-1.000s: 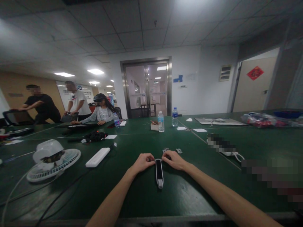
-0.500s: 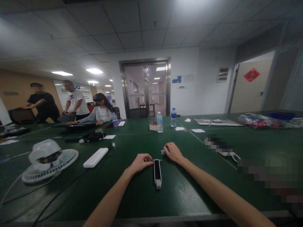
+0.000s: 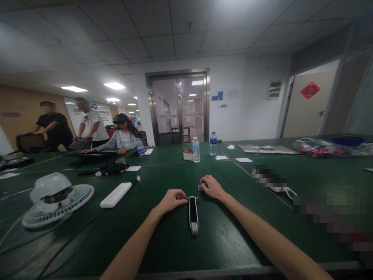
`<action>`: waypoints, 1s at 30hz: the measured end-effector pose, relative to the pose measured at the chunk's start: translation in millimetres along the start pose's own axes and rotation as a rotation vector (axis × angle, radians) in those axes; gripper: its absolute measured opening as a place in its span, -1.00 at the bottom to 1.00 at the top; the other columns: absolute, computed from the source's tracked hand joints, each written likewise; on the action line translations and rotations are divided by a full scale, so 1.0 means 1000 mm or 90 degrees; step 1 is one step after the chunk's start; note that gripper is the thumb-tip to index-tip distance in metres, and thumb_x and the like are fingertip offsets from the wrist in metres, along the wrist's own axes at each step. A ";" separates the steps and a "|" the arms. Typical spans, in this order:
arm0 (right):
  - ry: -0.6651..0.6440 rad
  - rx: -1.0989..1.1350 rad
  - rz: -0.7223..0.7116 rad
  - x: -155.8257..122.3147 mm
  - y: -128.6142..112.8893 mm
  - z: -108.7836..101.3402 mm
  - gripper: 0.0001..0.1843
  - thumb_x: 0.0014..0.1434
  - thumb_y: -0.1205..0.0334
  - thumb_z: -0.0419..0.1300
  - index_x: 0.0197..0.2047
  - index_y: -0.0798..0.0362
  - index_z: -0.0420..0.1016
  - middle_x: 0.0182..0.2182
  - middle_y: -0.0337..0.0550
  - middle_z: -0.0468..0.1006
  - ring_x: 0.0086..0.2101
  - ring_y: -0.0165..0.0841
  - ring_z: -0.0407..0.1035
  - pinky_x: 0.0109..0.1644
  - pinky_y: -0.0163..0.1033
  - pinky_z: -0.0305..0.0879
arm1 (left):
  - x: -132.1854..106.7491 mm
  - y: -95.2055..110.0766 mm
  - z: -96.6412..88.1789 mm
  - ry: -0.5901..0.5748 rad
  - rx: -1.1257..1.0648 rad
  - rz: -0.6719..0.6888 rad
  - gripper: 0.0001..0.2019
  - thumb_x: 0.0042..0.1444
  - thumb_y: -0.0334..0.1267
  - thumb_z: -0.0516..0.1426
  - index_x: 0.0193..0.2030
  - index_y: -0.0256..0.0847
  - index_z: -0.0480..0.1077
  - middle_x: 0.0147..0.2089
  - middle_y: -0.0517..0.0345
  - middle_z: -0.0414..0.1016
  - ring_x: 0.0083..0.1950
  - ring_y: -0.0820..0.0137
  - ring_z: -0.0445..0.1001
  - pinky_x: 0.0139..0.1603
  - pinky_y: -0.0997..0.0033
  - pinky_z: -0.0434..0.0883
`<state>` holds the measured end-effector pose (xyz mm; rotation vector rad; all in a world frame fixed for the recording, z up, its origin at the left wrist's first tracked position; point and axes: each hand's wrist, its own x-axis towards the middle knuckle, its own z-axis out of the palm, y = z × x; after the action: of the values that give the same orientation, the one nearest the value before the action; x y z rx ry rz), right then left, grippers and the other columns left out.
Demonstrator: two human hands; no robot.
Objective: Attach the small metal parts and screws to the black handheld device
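A slim black-and-white bar (image 3: 193,215) lies lengthwise on the green table (image 3: 230,241), with a silver end toward me. My left hand (image 3: 173,201) sits at its far end, fingers curled and fingertips by the bar's top corner. My right hand (image 3: 212,187) rests just beyond the bar and to its right, apart from it. Its fingertips reach a small metal piece (image 3: 200,187), partly hidden under them. I cannot tell whether that hand holds the piece.
A white desk fan (image 3: 55,202) and a white corded bar (image 3: 115,195) lie left of my hands, with dark cables on the table. Water bottles (image 3: 196,150) and papers stand farther back. Seated and standing co-workers (image 3: 122,138) are at the far left.
My right hand has moved off the bar's far end, away and rightward, onto the small metal piece. My left hand stays at the bar, and the view has shifted slightly.
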<state>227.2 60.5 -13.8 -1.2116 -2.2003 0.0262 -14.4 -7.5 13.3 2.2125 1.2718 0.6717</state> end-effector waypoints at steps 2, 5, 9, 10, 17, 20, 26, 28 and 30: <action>-0.017 0.012 -0.018 -0.001 -0.001 -0.001 -0.81 0.14 0.32 0.03 -0.24 0.07 0.45 -0.27 -0.11 0.42 -0.19 -0.34 0.24 -0.09 -0.24 0.16 | 0.000 -0.001 0.000 -0.004 -0.006 0.001 -0.69 -0.04 -0.08 0.18 -0.23 -0.26 0.48 -0.31 0.16 0.49 -0.33 0.45 0.38 -0.33 0.51 0.30; -0.032 0.026 -0.028 -0.003 -0.001 0.000 -0.82 0.07 0.36 0.08 -0.29 0.06 0.49 -0.26 -0.11 0.42 -0.18 -0.33 0.24 -0.06 -0.23 0.16 | 0.002 -0.006 0.000 -0.002 -0.017 -0.011 -0.65 -0.09 -0.08 0.21 -0.20 -0.26 0.46 -0.29 0.17 0.49 -0.34 0.45 0.38 -0.34 0.51 0.30; -0.017 0.050 -0.030 -0.003 0.003 0.004 -0.82 0.03 0.43 0.10 -0.32 0.08 0.50 -0.27 -0.10 0.42 -0.18 -0.33 0.26 -0.05 -0.24 0.17 | 0.003 -0.011 -0.001 0.011 -0.018 -0.015 -0.63 -0.11 -0.07 0.21 -0.20 -0.26 0.46 -0.30 0.17 0.48 -0.36 0.44 0.37 -0.35 0.50 0.30; -0.011 0.059 -0.031 -0.002 0.004 0.006 -0.81 0.03 0.44 0.09 -0.32 0.08 0.50 -0.27 -0.10 0.42 -0.18 -0.34 0.27 -0.06 -0.24 0.18 | 0.003 -0.011 -0.001 0.009 -0.018 -0.009 -0.63 -0.11 -0.06 0.21 -0.19 -0.25 0.45 -0.30 0.16 0.48 -0.35 0.44 0.37 -0.34 0.49 0.30; 0.008 0.104 -0.034 0.000 0.007 0.007 -0.81 0.12 0.44 0.05 -0.33 0.08 0.48 -0.31 -0.14 0.42 -0.27 -0.41 0.32 -0.11 -0.29 0.22 | 0.001 -0.006 -0.005 -0.019 -0.039 -0.019 -0.61 -0.11 -0.05 0.21 -0.18 -0.26 0.45 -0.29 0.15 0.48 -0.31 0.41 0.39 -0.31 0.47 0.32; 0.026 0.102 -0.037 -0.001 0.006 0.006 -0.81 0.10 0.45 0.05 -0.29 0.09 0.46 -0.32 -0.15 0.42 -0.29 -0.41 0.31 -0.15 -0.30 0.23 | 0.002 -0.005 -0.006 -0.027 -0.039 -0.026 -0.61 -0.11 -0.06 0.21 -0.17 -0.26 0.44 -0.28 0.15 0.47 -0.30 0.41 0.40 -0.31 0.47 0.32; -0.019 0.089 -0.054 0.000 0.009 0.008 -0.67 -0.04 0.59 0.01 -0.30 0.09 0.47 -0.30 -0.15 0.44 -0.25 -0.40 0.30 -0.11 -0.30 0.21 | 0.002 -0.004 -0.006 -0.032 -0.024 -0.034 -0.58 -0.12 -0.02 0.21 -0.17 -0.26 0.45 -0.27 0.14 0.47 -0.31 0.41 0.38 -0.34 0.47 0.30; -0.024 0.091 -0.068 0.001 0.009 0.008 -0.70 0.00 0.56 0.01 -0.33 0.08 0.48 -0.31 -0.15 0.46 -0.23 -0.38 0.30 -0.08 -0.27 0.20 | 0.002 -0.004 -0.007 -0.032 -0.022 -0.032 -0.58 -0.12 -0.01 0.21 -0.16 -0.25 0.45 -0.27 0.14 0.47 -0.30 0.40 0.37 -0.33 0.46 0.30; 0.014 0.094 -0.069 0.001 0.008 0.007 -0.72 0.04 0.53 0.00 -0.30 0.08 0.48 -0.30 -0.15 0.47 -0.21 -0.37 0.29 -0.07 -0.26 0.19 | 0.001 -0.004 -0.007 -0.034 -0.024 -0.031 -0.57 -0.11 0.00 0.20 -0.15 -0.25 0.45 -0.26 0.14 0.47 -0.29 0.39 0.38 -0.32 0.46 0.30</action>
<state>229.0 67.9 -20.9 -1.0056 -2.2002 0.1282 -21.0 -3.3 16.4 2.1478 1.2720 0.6080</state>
